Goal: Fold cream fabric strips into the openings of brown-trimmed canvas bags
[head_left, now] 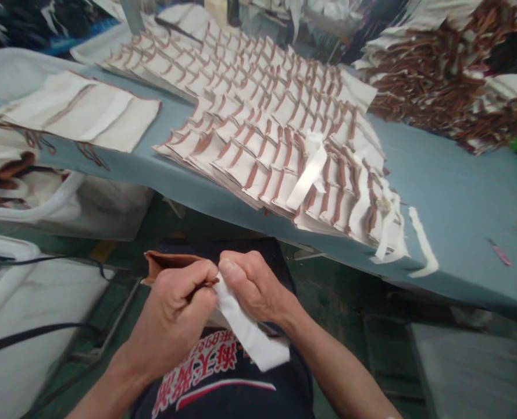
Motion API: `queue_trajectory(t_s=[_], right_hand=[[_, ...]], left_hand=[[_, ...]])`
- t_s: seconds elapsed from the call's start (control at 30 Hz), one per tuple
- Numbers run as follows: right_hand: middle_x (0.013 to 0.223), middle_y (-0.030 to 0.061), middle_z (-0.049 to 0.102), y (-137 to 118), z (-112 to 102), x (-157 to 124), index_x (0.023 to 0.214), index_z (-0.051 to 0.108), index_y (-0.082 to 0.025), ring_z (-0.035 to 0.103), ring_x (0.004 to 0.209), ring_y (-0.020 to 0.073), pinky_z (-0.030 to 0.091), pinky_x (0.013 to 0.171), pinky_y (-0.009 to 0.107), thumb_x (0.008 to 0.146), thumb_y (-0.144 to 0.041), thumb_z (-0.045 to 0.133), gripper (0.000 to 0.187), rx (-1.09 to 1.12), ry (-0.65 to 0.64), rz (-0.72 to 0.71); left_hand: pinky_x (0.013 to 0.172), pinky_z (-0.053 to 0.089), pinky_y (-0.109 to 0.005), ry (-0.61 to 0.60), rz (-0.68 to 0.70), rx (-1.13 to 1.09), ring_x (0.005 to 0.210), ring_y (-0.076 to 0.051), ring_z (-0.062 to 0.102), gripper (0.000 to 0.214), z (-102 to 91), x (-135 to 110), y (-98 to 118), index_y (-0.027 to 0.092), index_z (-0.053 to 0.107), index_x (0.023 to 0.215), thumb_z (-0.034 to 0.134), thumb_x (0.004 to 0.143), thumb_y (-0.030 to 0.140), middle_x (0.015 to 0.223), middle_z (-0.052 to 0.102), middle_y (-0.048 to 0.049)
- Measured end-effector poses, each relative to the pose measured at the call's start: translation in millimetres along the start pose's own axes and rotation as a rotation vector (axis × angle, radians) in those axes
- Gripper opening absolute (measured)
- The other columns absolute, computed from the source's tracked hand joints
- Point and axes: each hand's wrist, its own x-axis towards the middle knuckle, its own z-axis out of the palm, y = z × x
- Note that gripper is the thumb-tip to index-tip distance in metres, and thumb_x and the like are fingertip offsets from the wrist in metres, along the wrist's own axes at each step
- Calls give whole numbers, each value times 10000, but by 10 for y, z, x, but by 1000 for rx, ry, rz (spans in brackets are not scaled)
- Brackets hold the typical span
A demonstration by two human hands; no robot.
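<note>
Pinched left hand (175,314) and right hand (252,288) together at lap height.
Clamped brown leather piece (162,262) in left fingers, white strip (252,337) in right; held both below blue table (459,198) edge.

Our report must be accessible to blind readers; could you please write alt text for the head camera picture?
Over the lap, the person's left grip pinches a brown piece and the right grip pinches a white strip. Beyond them, on a blue table, lie overlapping rows of cream pieces with brown trim.
</note>
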Motion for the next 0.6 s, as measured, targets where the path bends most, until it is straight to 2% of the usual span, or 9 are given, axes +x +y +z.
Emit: queue_trajectory(t_s=[0.13, 0.2, 0.27, 0.33, 0.4, 0.43, 0.5, 0.6], right_hand=[[649, -64, 413, -115, -89, 42, 722, 420, -249, 386, 587, 117, 296, 618, 294, 1129, -432, 432, 447, -133, 51, -19], [671, -46, 521, -188, -134, 40, 761, 507, -239, 483, 607, 122, 378, 640, 278, 1146, -398, 418, 426, -124, 154, -57], [805, -5, 689, -273, -170, 39, 914, 621, -222, 639, 717, 136, 498, 733, 268, 1141, -371, 470, 311, -50, 243, -152], [1085, 61, 799, -359, -202, 68, 1162, 663, -213, 762, 973, 174, 584, 915, 293, 1089, -380, 604, 191, 11, 209, -295], [1337, 110, 782, -426, -243, 143, 1362, 624, -229, 757, 1228, 221, 578, 1084, 336, 1022, -423, 711, 401, -16, 84, -437], [1374, 113, 774, -449, -270, 192, 1406, 611, -238, 749, 1264, 232, 562, 1123, 348, 1002, -451, 735, 474, -64, 21, -496], [1218, 85, 814, -476, -336, 293, 1370, 647, -234, 781, 1105, 225, 556, 1084, 361, 999, -500, 732, 464, -215, -66, -582], [795, -4, 735, -509, -428, 383, 1048, 734, -204, 684, 744, 178, 501, 896, 362, 1011, -506, 712, 305, -485, -116, -594]], left_hand=[[489, 366, -223, -49, 34, 36, 510, -103, 477, 265, -141, 0, -14, 229, 566, 651, 472, 897, 216, 594, 539, 66], [497, 378, -214, -104, 42, 48, 522, -100, 512, 267, -217, -14, -16, 225, 630, 702, 471, 913, 191, 622, 603, 74], [521, 405, -204, -152, 47, 63, 551, -100, 564, 283, -288, -18, 17, 224, 679, 749, 466, 932, 182, 657, 663, 75], [563, 445, -192, -187, 59, 81, 607, -105, 619, 295, -356, -8, 82, 224, 696, 766, 472, 958, 205, 699, 703, 66], [580, 463, -178, -189, 95, 92, 611, -101, 623, 308, -424, 3, 152, 230, 670, 730, 483, 975, 235, 687, 695, 69], [579, 465, -172, -185, 118, 99, 602, -96, 621, 317, -457, 4, 179, 235, 658, 718, 485, 983, 247, 676, 689, 74], [561, 459, -164, -169, 157, 132, 571, -85, 620, 319, -517, -11, 202, 247, 667, 741, 476, 996, 255, 658, 685, 91], [534, 457, -174, -117, 158, 207, 564, -87, 656, 271, -567, -57, 178, 267, 707, 875, 471, 1007, 258, 712, 736, 102]])
